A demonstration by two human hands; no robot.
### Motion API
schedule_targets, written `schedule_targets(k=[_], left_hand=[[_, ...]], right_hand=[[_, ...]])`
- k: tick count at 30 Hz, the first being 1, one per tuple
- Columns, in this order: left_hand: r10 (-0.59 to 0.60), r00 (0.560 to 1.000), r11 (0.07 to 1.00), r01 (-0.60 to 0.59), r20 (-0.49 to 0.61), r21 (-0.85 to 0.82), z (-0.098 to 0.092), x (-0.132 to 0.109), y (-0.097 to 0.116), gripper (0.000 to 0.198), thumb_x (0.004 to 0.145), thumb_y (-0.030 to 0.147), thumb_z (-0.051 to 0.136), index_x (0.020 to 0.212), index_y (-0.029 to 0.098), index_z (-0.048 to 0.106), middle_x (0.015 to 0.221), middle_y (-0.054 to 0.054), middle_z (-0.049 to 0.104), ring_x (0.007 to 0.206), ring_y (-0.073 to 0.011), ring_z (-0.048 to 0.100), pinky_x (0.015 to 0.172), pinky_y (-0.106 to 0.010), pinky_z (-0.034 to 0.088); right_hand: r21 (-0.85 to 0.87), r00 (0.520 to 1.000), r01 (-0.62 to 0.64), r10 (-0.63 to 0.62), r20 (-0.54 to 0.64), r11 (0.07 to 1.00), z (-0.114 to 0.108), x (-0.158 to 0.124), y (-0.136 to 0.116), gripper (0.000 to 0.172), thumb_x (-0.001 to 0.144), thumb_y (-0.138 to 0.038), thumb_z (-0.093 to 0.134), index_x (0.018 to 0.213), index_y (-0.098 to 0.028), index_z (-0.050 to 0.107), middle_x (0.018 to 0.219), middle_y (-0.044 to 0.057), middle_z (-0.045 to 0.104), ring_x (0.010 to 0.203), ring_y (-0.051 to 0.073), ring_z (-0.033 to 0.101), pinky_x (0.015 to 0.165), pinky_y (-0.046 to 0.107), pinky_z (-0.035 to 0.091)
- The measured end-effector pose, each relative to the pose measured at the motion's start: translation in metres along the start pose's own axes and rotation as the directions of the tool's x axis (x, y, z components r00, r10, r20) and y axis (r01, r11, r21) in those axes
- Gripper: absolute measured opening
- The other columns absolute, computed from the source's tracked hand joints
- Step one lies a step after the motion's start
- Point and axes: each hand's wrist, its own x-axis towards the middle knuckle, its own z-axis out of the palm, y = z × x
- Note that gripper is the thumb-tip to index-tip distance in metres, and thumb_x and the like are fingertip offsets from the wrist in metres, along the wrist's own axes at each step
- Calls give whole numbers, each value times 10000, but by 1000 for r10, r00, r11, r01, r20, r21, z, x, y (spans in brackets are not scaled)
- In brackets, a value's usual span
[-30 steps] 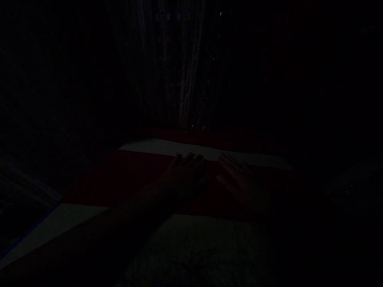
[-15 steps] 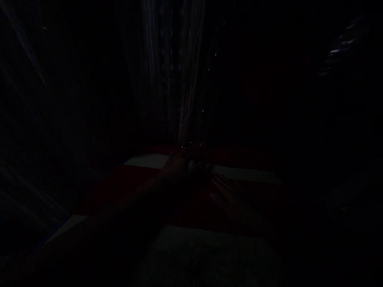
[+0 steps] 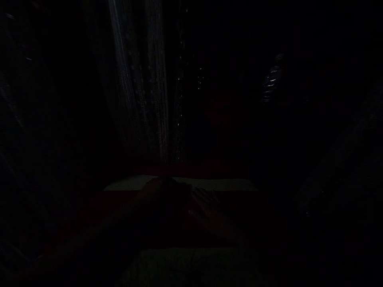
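The picture is very dark. A red cloth [image 3: 179,229] with pale bands lies in front of me. My left hand [image 3: 161,183] rests across its far pale band [image 3: 221,184], with the forearm reaching in from the lower left. Shadow hides the fingers of that hand, and I cannot make out anything in it. To its right, my right hand [image 3: 208,207] lies on the cloth, fingers stretched forward and thumb apart. It is open and holds nothing that I can see. Its fingertips touch or nearly touch the near edge of the far band.
Beyond the cloth hangs a sheer curtain [image 3: 143,79] with faint vertical folds and small glints along its right side. A shiny ribbed shape [image 3: 271,81], too dim to name, shows at the upper right. A wide pale area [image 3: 185,259] lies nearest me.
My view has turned right and tilted up, so the cloth and curtain sit further left and lower. The picture is darker. My left hand's fingers show less; the right hand stays flat.
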Motion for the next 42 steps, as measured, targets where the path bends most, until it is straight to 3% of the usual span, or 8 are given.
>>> schedule_targets(k=[3,5,10,16,21,36,39,42], left_hand=[[87,994,995,-90,63,34,26,-27,2,486,1083,522,497,1475,285,658,1596,-70,562,1500,-377,493,1268,-590,354],[123,988,988,-131,97,82,43,-37,-1,662,1064,652,469,1606,275,514,1707,-81,383,1600,-394,314,1312,-659,217],[211,968,970,-224,135,92,67,-45,-17,941,962,831,492,1701,277,311,1738,-67,271,1610,-414,268,1330,-665,143],[126,969,992,-126,212,-12,48,-42,-23,813,1052,779,331,1709,303,277,1774,-60,162,1653,-376,112,1321,-667,101],[60,980,998,-61,191,0,47,-38,-24,770,1069,754,313,1660,270,412,1771,-53,223,1658,-361,129,1321,-670,59],[54,973,998,-55,223,0,46,-36,-24,713,1096,686,345,1661,254,402,1768,-47,251,1654,-306,178,1335,-577,72],[36,973,999,-35,228,-7,40,-37,-20,707,1098,681,342,1668,265,388,1772,-42,234,1660,-316,146,1330,-607,67],[27,976,1000,-22,218,-22,36,-39,-15,703,1091,709,308,1664,312,394,1780,-31,206,1663,-343,111,1319,-650,55]], right_hand=[[-21,1000,15,-15,-21,1000,3,1,4,926,1010,-812,230,1714,-216,317,1726,-40,95,1655,226,119,1376,525,93],[-31,999,21,-22,-39,999,6,2,7,901,1025,-795,226,1710,-218,324,1730,-31,116,1652,221,136,1378,524,107],[-38,998,30,-32,-45,999,9,2,11,873,1042,-794,197,1717,-251,301,1735,-40,134,1653,218,136,1382,517,108],[-92,997,-14,7,-73,996,17,2,13,895,1020,-808,135,1714,-268,304,1735,-92,98,1658,184,111,1390,515,96],[-49,997,12,-15,-71,999,23,4,13,857,1012,-804,162,1702,-319,310,1733,-112,130,1655,161,117,1389,527,66],[16,990,-2,4,-141,1000,20,7,29,793,1002,-756,251,1650,-331,421,1722,-75,215,1644,177,174,1376,557,82],[3,997,-29,29,-71,1000,17,6,26,800,1000,-737,240,1668,-321,385,1726,-83,190,1647,164,157,1375,557,63],[-27,993,-30,26,-115,999,14,6,22,758,1019,-710,224,1676,-355,354,1729,-115,156,1650,142,129,1373,555,56]])
